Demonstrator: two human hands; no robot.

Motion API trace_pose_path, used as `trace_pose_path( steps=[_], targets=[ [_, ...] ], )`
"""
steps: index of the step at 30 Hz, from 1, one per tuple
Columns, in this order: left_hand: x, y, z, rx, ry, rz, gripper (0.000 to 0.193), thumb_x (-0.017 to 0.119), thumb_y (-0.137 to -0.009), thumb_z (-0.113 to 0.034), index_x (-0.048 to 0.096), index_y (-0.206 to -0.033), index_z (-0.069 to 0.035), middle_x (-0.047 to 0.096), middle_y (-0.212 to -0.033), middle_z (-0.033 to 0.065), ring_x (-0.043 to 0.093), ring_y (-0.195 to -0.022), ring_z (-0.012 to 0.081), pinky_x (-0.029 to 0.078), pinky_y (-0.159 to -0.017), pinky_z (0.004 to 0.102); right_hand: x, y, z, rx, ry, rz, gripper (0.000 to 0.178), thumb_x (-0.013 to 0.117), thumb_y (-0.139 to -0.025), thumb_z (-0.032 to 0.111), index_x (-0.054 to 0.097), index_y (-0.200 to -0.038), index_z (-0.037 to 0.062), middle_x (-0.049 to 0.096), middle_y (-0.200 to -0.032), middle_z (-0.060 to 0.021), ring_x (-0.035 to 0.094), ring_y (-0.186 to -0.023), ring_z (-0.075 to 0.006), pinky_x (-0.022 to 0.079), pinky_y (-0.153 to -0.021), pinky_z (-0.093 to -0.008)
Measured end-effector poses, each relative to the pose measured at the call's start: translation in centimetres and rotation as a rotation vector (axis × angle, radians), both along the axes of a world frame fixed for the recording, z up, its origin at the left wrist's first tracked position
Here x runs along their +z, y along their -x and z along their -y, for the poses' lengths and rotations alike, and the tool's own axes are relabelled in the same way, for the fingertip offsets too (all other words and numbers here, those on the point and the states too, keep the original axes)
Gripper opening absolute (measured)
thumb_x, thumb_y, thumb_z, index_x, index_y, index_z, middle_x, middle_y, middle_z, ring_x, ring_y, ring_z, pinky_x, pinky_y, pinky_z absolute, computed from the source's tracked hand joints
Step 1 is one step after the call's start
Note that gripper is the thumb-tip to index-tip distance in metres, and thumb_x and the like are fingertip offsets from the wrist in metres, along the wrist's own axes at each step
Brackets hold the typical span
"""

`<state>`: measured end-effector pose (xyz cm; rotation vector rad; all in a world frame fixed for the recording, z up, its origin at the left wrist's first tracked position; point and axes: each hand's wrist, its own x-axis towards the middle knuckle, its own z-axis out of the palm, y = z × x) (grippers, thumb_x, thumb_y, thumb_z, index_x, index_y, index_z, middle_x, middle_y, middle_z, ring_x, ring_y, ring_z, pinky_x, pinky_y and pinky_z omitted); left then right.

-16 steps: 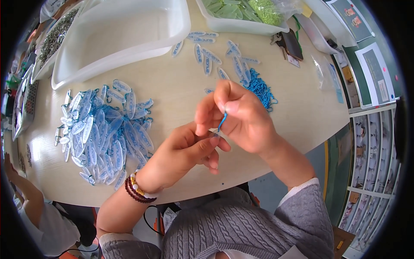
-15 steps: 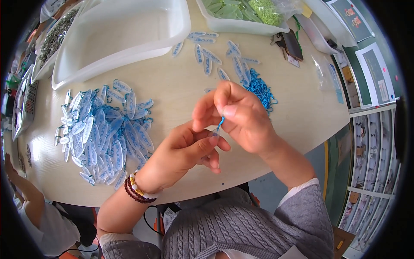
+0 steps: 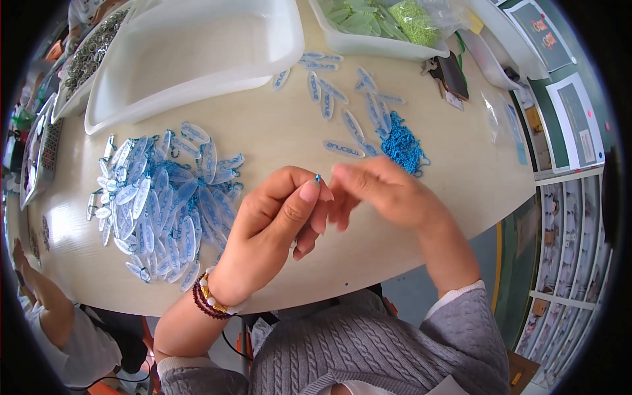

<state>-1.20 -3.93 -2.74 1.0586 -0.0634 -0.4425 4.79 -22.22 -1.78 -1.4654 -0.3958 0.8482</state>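
Here, left hand (image 3: 276, 220) pinching a small blue bead (image 3: 318, 178) at fingertips, right hand (image 3: 382, 191) loosely curled, grasp unclear, above the counter (image 3: 289, 138).

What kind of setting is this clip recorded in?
Probably a small hand-assembly workshop: a pile of blue oval tags and blue ball chains lie on a round table beside white trays, with stocked shelving nearby.

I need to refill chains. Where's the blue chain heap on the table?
On the round table, look past the right hand toward the far right. The chain heap lies there beside scattered clear tags: a tangled, solid bright-blue clump, unlike the flat see-through ovals.
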Motion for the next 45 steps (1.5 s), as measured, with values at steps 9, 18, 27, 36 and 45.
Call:
trace_pose_path(
  steps=[9, 18, 27, 36, 45],
  targets=[
    [0.0, 0.4, 0.9, 0.001, -0.174, 0.095, 0.021, 0.043, -0.096, -0.019, 0.055, -0.094, -0.002, 0.053, -0.074, 0.0027, 0.046, -0.057, 0.0073, 0.039, -0.052, 0.0192, -2.4, 1.0, -1.7, -0.134, -0.596, -0.587, 0.029, 0.047, -0.093, 0.025, 0.056, -0.105, -0.0004, 0.060, -0.088, -0.0099, 0.062, -0.078, -0.0213, 0.051, -0.075, -0.0344],
    [-0.6, 0.5, 1.1, 0.020, -0.027, -0.046, 0.019, 0.047, -0.094, -0.018, 0.055, -0.097, -0.001, 0.057, -0.079, 0.0043, 0.055, -0.067, 0.0113, 0.046, -0.063, 0.0239, -1.5, 0.6, -0.6, -0.302, -0.182, 0.379, 0.025, 0.052, -0.089, 0.007, 0.057, -0.114, 0.0025, 0.063, -0.092, -0.0091, 0.060, -0.072, -0.0159, 0.051, -0.062, -0.0260],
    [-1.0, 0.3, 0.8, -0.046, 0.143, -0.124, 0.022, 0.045, -0.095, -0.019, 0.054, -0.099, 0.000, 0.057, -0.082, 0.0027, 0.058, -0.074, 0.0112, 0.048, -0.071, 0.0242, -0.3, 0.3, 0.3, -0.252, 0.007, 0.824, 0.015, 0.062, -0.079, -0.001, 0.064, -0.094, 0.0028, 0.064, -0.084, -0.0089, 0.061, -0.069, -0.0162, 0.048, -0.058, -0.0256],
    [-1.0, 0.3, 0.6, -0.085, 0.046, -0.060, 0.020, 0.045, -0.095, -0.018, 0.053, -0.095, 0.000, 0.055, -0.084, 0.0020, 0.057, -0.075, 0.0099, 0.047, -0.070, 0.0242, 0.4, 0.0, 0.6, -0.130, 0.046, 1.008, 0.017, 0.065, -0.075, -0.002, 0.064, -0.089, 0.0060, 0.052, -0.080, -0.0047, 0.056, -0.069, -0.0179, 0.044, -0.057, -0.0273],
    [-0.5, 0.1, 0.5, -0.143, -0.076, -0.079, 0.022, 0.043, -0.096, -0.020, 0.052, -0.093, 0.001, 0.053, -0.083, 0.0019, 0.055, -0.074, 0.0094, 0.046, -0.069, 0.0237, 0.6, 0.2, 1.0, -0.010, 0.176, 1.127, 0.018, 0.067, -0.068, -0.001, 0.063, -0.085, 0.0049, 0.054, -0.082, -0.0078, 0.057, -0.072, -0.0205, 0.053, -0.072, -0.0334]
  ],
)
